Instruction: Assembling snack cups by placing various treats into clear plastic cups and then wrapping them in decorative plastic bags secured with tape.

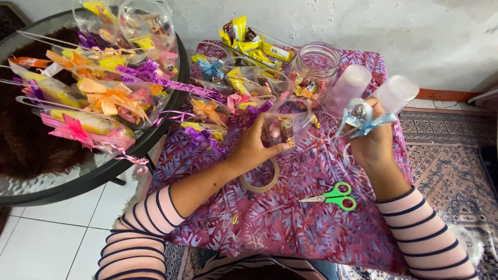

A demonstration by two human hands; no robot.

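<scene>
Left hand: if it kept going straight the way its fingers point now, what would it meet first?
The left hand already touches a clear plastic cup of sweets. Beyond it, probably the glass jar, though depth is unclear from above.

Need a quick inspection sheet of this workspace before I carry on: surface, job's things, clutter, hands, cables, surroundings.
Surface: low table under a purple patterned cloth, crowded at the far side.
Job's things: clear plastic cup with wrapped sweets inside; light blue ribbon bow.
Clutter: tape roll, green scissors, glass jar, two frosted cups, loose candy bars.
Hands: left hand grips the clear cup; right hand holds the bow.
Cables: nothing seen.
Surroundings: round glass table at left loaded with finished ribbon-tied packs; white tile floor, patterned rug, white wall.
</scene>
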